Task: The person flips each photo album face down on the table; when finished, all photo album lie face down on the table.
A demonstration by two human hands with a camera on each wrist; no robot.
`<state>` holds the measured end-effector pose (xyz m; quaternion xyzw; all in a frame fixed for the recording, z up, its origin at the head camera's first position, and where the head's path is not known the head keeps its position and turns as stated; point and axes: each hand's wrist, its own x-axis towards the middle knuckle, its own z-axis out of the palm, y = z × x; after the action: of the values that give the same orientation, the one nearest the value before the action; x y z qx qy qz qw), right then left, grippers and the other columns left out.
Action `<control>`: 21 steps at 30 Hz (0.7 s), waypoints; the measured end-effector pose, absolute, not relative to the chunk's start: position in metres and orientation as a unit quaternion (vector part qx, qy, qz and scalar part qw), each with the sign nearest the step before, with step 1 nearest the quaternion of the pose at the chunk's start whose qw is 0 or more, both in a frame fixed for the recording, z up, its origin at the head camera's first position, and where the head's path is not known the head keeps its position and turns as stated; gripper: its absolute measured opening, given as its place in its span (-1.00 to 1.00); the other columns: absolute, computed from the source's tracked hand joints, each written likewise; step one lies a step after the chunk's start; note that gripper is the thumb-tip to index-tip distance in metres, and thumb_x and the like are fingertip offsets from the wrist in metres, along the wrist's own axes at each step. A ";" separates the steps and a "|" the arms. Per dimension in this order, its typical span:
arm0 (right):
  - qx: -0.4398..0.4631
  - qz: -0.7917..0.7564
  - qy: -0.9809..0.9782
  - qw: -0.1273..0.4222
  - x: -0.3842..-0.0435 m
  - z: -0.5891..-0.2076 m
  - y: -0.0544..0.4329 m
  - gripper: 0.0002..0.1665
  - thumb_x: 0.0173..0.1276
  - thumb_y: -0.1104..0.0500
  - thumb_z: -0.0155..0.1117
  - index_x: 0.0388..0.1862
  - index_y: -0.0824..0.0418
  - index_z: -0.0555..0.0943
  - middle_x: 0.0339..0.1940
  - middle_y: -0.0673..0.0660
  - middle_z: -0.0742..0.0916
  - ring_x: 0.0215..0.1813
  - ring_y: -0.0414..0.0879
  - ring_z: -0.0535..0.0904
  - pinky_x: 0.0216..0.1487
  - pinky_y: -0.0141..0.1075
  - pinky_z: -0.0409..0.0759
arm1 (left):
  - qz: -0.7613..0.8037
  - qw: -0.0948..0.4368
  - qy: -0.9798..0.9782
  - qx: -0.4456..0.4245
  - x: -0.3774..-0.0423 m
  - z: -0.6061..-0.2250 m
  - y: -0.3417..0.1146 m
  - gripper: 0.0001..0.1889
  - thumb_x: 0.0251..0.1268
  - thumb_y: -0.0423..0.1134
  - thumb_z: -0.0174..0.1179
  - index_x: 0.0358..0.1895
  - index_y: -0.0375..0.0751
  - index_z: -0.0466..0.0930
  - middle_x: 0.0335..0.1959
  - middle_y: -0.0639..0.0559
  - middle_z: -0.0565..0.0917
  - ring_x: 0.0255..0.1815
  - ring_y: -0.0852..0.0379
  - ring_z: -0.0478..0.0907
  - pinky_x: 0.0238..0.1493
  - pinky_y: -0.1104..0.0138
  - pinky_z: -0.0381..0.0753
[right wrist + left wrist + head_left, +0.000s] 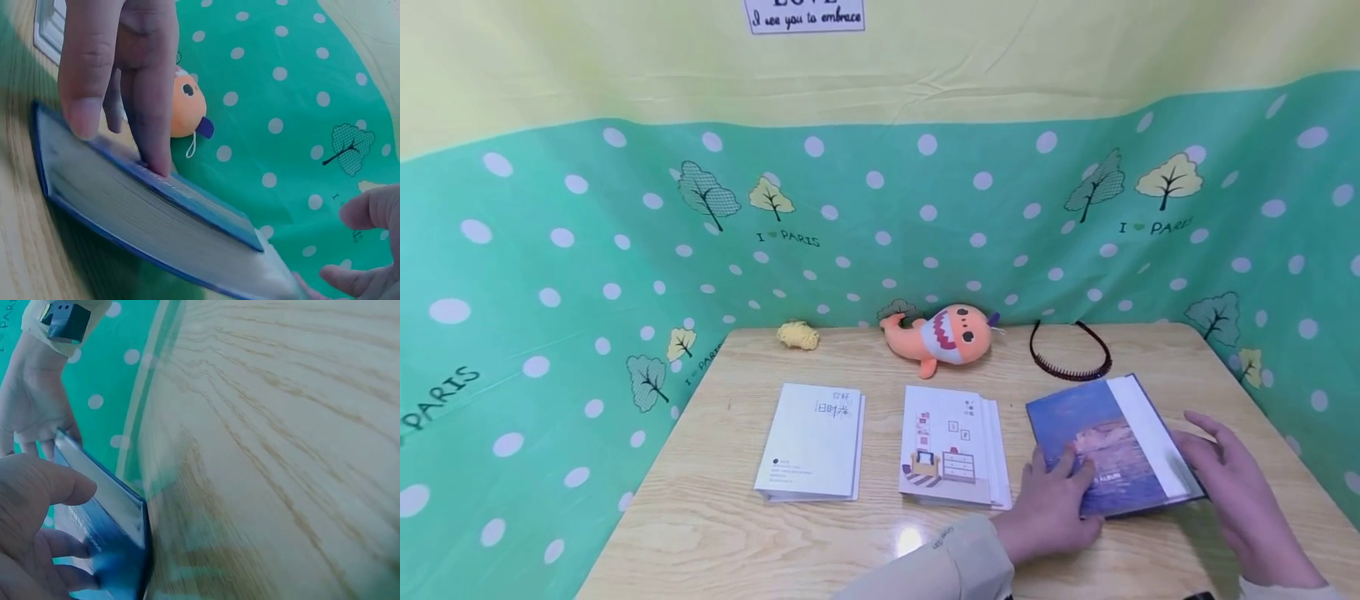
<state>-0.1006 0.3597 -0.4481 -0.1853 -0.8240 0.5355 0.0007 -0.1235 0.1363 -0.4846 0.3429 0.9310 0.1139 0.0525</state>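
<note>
At the table's right lies a blue photo album (1067,417) with a pink shape on its cover. A white strip of its inside shows along the right side, and its thick page block (156,219) appears in the right wrist view. My left hand (1054,504) rests extended fingers on the cover, its thumb near the front edge. My right hand (1232,487) is at the album's right edge, thumb raised away from it and fingers partly hidden by the album. In the left wrist view, the right palm (37,400) faces the album's far end, fingers extended.
Left of the album lie a white album with a room drawing (951,446) and a plain white album (812,442). Behind them are an orange plush shark (943,335), a dark toothed headband (1075,372) and a yellow yarn bundle (797,335). A green dotted cloth (880,225) backs the table.
</note>
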 end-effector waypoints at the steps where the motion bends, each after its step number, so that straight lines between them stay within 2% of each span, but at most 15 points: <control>1: -0.177 0.536 -0.825 0.009 -0.100 -0.448 0.360 -0.07 0.51 -0.26 -0.13 0.61 0.14 -0.19 0.38 0.30 0.41 0.21 -0.12 0.38 0.16 -0.36 0.41 | 0.121 0.051 0.929 0.345 -0.124 -0.484 0.137 -0.29 0.27 0.24 0.11 0.48 0.20 0.21 0.52 0.04 0.16 0.41 -0.26 0.21 0.32 0.08 0.33; 2: -0.169 0.540 -0.825 0.014 -0.099 -0.449 0.359 -0.08 0.51 -0.25 -0.11 0.62 0.11 -0.18 0.32 0.14 0.48 0.13 -0.28 0.39 0.05 -0.49 0.41 | 0.130 0.048 0.927 0.347 -0.124 -0.484 0.137 -0.29 0.26 0.22 0.14 0.46 0.17 0.23 0.51 0.04 0.18 0.40 -0.20 0.23 0.31 0.13 0.35; 4: -0.151 0.552 -0.820 0.023 -0.096 -0.449 0.358 -0.10 0.51 -0.21 -0.08 0.62 0.09 -0.17 0.15 -0.17 0.52 -0.03 -0.53 0.35 -0.19 -0.63 0.37 | 0.155 0.047 0.923 0.350 -0.125 -0.483 0.137 -0.29 0.23 0.20 0.19 0.43 0.12 0.25 0.47 0.04 0.22 0.38 -0.08 0.28 0.28 0.23 0.38; 5: -0.142 0.571 -0.808 0.027 -0.096 -0.449 0.358 -0.10 0.52 -0.18 -0.06 0.62 0.08 -0.18 0.07 -0.30 0.51 -0.06 -0.58 0.36 -0.20 -0.64 0.37 | 0.167 0.046 0.920 0.352 -0.126 -0.482 0.137 -0.28 0.21 0.19 0.21 0.42 0.09 0.26 0.45 0.02 0.25 0.36 -0.01 0.30 0.26 0.30 0.39; 7: -0.124 0.607 -0.785 0.034 -0.095 -0.449 0.356 -0.11 0.54 -0.13 -0.05 0.62 0.09 -0.20 -0.01 -0.42 0.50 -0.08 -0.59 0.39 -0.21 -0.63 0.39 | 0.192 0.048 0.916 0.350 -0.127 -0.479 0.137 -0.23 0.18 0.20 0.25 0.42 0.04 0.25 0.41 0.00 0.28 0.33 0.10 0.32 0.23 0.39 0.39; 10: -0.092 0.658 -0.746 0.048 -0.095 -0.448 0.352 -0.14 0.56 -0.04 -0.04 0.62 0.08 -0.21 -0.06 -0.44 0.55 -0.09 -0.54 0.46 -0.23 -0.61 0.44 | 0.220 0.055 0.910 0.348 -0.130 -0.475 0.137 -0.12 0.14 0.25 0.28 0.47 -0.01 0.16 0.37 -0.02 0.31 0.30 0.18 0.34 0.22 0.44 0.38; 14: -0.033 0.702 -0.709 0.060 -0.095 -0.448 0.348 -0.31 0.60 0.07 -0.10 0.60 0.00 -0.04 -0.02 -0.35 0.61 -0.06 -0.45 0.54 -0.20 -0.58 0.51 | 0.255 0.060 0.896 0.358 -0.133 -0.470 0.136 0.01 0.10 0.29 0.29 0.54 0.07 -0.06 0.40 0.00 0.25 0.32 0.20 0.31 0.22 0.43 0.40; 17: 0.015 0.714 -0.697 0.064 -0.096 -0.448 0.344 -0.46 0.62 0.13 -0.19 0.52 -0.06 0.13 0.06 -0.27 0.62 -0.01 -0.38 0.57 -0.16 -0.53 0.54 | 0.274 0.045 0.883 0.380 -0.135 -0.468 0.135 0.09 0.08 0.28 0.31 0.57 0.14 -0.21 0.47 0.02 0.13 0.37 0.20 0.24 0.23 0.42 0.39; 21: 0.045 0.701 -0.709 0.061 -0.096 -0.444 0.338 -0.49 0.64 0.12 -0.28 0.52 -0.04 0.16 0.13 -0.22 0.59 0.04 -0.35 0.56 -0.12 -0.49 0.55 | 0.271 0.027 0.874 0.403 -0.137 -0.465 0.134 0.16 0.10 0.29 0.29 0.58 0.11 -0.34 0.57 0.01 -0.11 0.48 0.18 0.06 0.32 0.42 0.28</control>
<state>-0.0958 0.3383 -0.4445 0.0450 -0.7093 0.7008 0.0611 -0.1372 0.1345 -0.4651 0.4030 0.8737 0.2710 0.0265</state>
